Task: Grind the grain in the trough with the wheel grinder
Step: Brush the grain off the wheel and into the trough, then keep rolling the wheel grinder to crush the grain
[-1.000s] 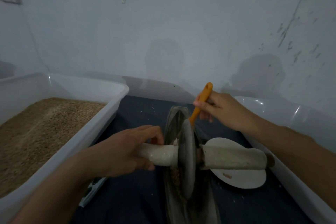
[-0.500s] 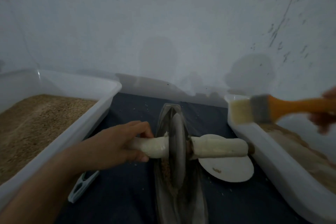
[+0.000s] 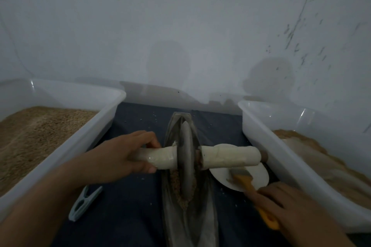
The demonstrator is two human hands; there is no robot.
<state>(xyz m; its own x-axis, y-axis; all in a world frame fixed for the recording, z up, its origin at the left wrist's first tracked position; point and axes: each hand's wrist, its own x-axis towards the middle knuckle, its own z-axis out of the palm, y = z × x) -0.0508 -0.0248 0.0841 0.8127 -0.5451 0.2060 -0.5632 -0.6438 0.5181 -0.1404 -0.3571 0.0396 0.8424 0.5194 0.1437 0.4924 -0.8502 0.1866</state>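
Note:
A dark boat-shaped trough [image 3: 172,212] lies on the dark cloth in the middle, with brown grain [image 3: 177,183] in its groove. The grinder wheel [image 3: 186,158] stands upright in the groove on a white-wrapped axle [image 3: 228,156]. My left hand [image 3: 120,158] grips the left end of the axle. My right hand [image 3: 289,204] holds an orange-handled brush [image 3: 249,184] low at the right, its bristle end resting on a white plate [image 3: 259,176] under the right end of the axle.
A white tub [image 3: 96,132] of whole grain stands at the left. Another white tub [image 3: 267,140] with ground meal stands at the right. A pale green clothes peg [image 3: 84,202] lies on the cloth by my left forearm. A white wall rises close behind.
My right hand carried the brush from the trough out over the right tub, then down onto the white plate. My left hand kept its grip on the axle.

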